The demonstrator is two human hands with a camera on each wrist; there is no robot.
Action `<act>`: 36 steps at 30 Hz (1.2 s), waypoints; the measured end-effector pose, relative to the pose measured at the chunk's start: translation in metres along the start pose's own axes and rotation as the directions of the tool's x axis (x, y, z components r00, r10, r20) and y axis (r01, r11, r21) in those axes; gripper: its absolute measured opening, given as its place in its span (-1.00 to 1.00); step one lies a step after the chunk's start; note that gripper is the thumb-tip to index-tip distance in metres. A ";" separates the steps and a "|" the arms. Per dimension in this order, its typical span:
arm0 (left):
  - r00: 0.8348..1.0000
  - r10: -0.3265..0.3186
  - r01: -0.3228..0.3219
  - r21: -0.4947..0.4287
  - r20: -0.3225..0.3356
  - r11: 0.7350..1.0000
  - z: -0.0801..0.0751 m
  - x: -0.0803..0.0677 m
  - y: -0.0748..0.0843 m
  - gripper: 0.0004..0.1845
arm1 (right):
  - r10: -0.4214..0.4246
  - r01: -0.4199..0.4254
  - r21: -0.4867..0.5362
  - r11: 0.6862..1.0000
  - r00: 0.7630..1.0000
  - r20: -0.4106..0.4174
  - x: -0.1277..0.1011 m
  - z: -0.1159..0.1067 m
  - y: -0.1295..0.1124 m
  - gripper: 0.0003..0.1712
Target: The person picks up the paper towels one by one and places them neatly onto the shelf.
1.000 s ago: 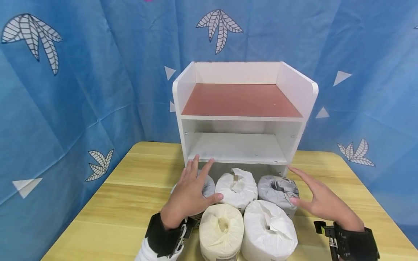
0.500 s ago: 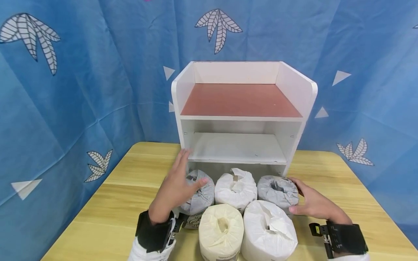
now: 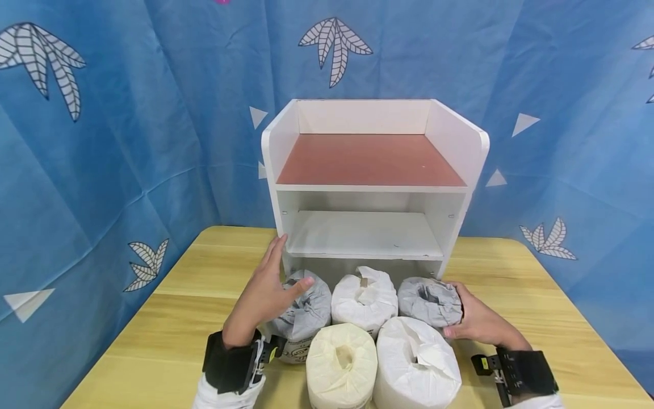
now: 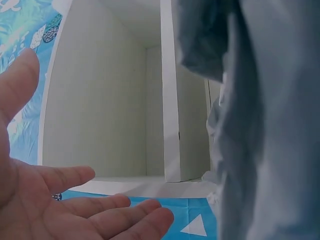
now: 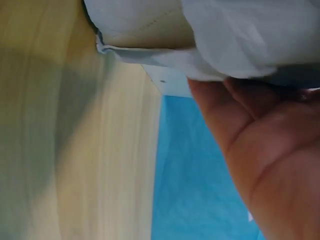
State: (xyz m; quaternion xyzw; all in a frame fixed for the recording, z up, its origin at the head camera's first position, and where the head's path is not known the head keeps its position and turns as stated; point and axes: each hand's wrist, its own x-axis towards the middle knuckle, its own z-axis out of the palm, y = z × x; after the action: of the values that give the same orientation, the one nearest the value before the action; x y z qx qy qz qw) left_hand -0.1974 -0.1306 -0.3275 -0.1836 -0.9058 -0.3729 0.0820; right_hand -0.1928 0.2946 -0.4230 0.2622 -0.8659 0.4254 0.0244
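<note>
So far nothing shelved: 5 rolls on table (image 3: pixel 153 318), shelf (image 3: pixel 365 233) bare. Left hand (image 3: pixel 263 295) fingers straight beside left grey roll (image 3: pixel 304 309); right hand (image 3: pixel 475 321) cups right grey roll (image 3: pixel 429 301).

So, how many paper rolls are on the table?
5. Back row, in front of the shelf: grey roll at the left hand, white roll in the middle, grey roll at the right hand. Front row: cream roll, white roll. None seems hidden.
</note>
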 end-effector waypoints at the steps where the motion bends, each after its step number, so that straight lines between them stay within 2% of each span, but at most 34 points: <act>1: 1.000 0.001 -0.001 0.000 0.001 1.000 0.000 0.000 0.000 0.03 | 0.009 -0.009 0.002 1.000 1.000 -0.004 0.000 0.001 0.000 0.10; 6: 1.000 0.003 -0.003 0.000 0.010 1.000 0.000 -0.001 -0.001 0.03 | 0.035 -0.035 0.023 0.999 0.999 -0.024 0.000 0.004 0.001 0.06; 13: 1.000 0.020 -0.020 0.005 0.018 1.000 -0.001 -0.001 -0.002 0.03 | -0.030 0.032 0.133 0.991 0.999 -0.014 0.003 0.008 0.005 0.14; 19: 0.999 0.016 -0.016 0.003 0.032 1.000 -0.001 -0.001 -0.002 0.03 | -0.044 0.047 0.094 0.995 0.998 -0.037 0.003 0.010 0.006 0.23; 25: 0.999 0.022 -0.022 0.012 0.030 1.000 -0.002 0.000 -0.001 0.04 | -0.073 0.079 0.063 0.995 0.993 -0.093 0.006 0.014 0.008 0.12; 36: 0.999 0.033 -0.034 0.015 0.037 0.999 -0.003 -0.001 -0.003 0.03 | -0.071 0.093 0.127 0.988 0.983 -0.169 0.006 0.020 0.014 0.05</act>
State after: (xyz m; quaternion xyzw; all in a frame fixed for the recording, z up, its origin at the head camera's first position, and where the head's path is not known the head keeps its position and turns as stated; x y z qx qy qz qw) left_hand -0.1982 -0.1349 -0.3280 -0.2049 -0.9068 -0.3612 0.0729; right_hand -0.2008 0.2845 -0.4444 0.2630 -0.8187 0.5014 0.0952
